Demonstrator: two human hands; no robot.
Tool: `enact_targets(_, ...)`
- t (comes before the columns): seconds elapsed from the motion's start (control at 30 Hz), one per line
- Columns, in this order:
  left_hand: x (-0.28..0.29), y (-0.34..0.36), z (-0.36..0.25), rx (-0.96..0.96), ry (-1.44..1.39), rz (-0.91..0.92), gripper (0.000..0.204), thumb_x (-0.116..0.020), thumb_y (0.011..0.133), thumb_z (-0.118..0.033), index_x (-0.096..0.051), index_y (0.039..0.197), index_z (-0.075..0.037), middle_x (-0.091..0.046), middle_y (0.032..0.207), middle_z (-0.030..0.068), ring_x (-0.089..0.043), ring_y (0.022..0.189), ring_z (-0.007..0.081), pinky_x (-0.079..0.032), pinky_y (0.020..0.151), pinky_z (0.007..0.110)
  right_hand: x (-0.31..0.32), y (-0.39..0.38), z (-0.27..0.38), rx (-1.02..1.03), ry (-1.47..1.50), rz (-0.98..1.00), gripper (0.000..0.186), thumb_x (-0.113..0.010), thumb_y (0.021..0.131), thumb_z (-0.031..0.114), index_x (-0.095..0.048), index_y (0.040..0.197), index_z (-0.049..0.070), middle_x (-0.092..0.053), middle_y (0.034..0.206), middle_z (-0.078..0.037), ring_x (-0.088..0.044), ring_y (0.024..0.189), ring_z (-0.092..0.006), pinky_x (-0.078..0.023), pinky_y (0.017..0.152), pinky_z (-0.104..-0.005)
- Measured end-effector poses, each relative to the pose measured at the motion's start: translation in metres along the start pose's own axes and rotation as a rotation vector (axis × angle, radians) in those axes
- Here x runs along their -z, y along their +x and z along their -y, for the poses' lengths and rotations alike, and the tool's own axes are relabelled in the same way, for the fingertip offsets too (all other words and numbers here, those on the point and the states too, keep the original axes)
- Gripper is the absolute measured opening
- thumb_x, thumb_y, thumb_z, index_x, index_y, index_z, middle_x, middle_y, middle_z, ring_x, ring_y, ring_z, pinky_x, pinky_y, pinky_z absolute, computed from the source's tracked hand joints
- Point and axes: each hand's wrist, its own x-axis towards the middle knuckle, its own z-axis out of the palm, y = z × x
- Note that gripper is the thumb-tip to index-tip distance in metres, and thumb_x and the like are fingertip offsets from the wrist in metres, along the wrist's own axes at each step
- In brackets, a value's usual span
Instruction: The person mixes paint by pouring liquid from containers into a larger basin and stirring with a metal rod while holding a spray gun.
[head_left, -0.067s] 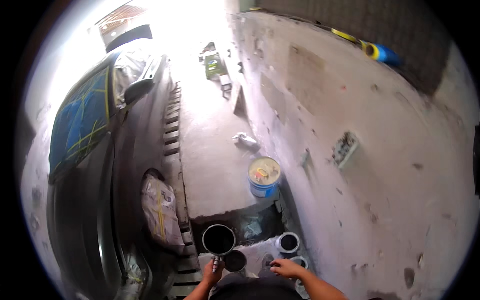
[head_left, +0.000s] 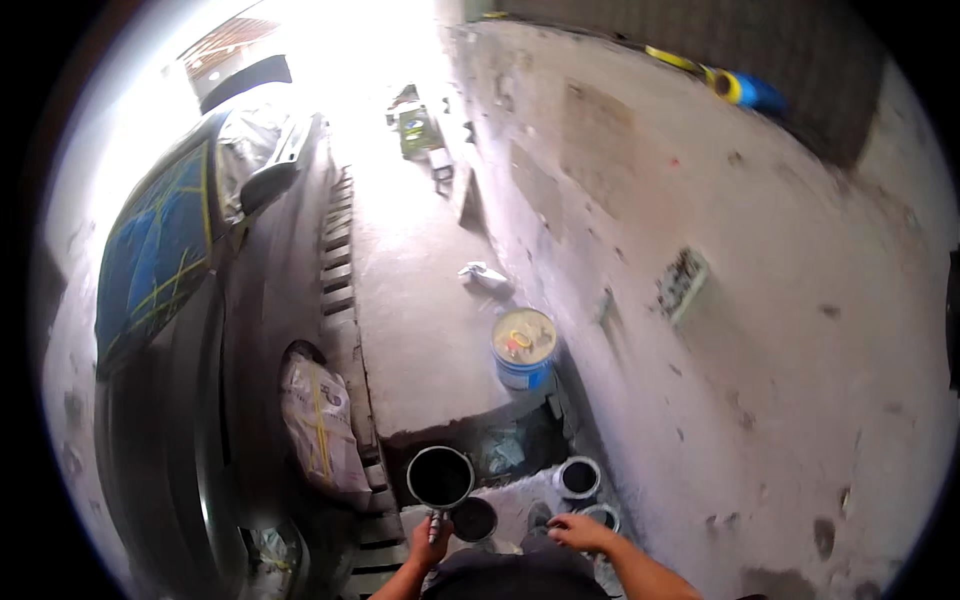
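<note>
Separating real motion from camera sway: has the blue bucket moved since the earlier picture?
No: the blue bucket keeps the same place relative to the dark floor recess, showing no shift either way.

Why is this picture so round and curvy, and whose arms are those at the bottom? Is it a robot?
No robot here! Those are a person's two bare hands. A wide, bendy-looking camera worn on their head looks down, so straight edges curve near the rim.

The left hand holds the handle of a round dark container with a pale rim. The right hand has its fingers curled; I can't see anything in it.

On the ground ahead stands a blue round bucket with a tan top. Beyond it lies a crumpled white thing, too small to tell what it is. On the left is a dark grey car, with blue covering and yellow tape over its side window.
</note>
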Motion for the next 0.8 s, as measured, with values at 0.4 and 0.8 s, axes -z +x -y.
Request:
enact_targets(0.4, -0.035, -0.035, 0.023, 0.033, -0.017, 0.366, 0.019, -0.066, 0.09, -0.02, -0.059, 0.095, -0.003, -0.059, 0.081, 0.0005, -0.054, 0.073, 0.0095, -0.044, 0.066, 0.026, -0.234, -0.169, -0.126, -0.304, 0.526, -0.843, 0.032, -0.061, 0.087, 0.025, -0.061, 0.108, 0.001, -0.067, 0.088, -0.014, -0.065, 0.075, -0.0272, -0.051, 0.072, -0.0377)
enact_targets(0.8, -0.137, -0.202, -0.015, -0.29, 0.191, 1.064, 0.023, -0.06, 0.09, -0.023, -0.052, 0.075, -0.009, -0.047, 0.061, -0.001, -0.044, 0.051, 0.0082, -0.034, 0.045, 0.025, -0.579, -0.294, -0.195, -0.539, 1.167, -1.539, 0.032, -0.062, 0.087, 0.02, -0.06, 0.113, 0.001, -0.068, 0.085, -0.01, -0.066, 0.074, -0.0176, -0.051, 0.07, -0.0336)
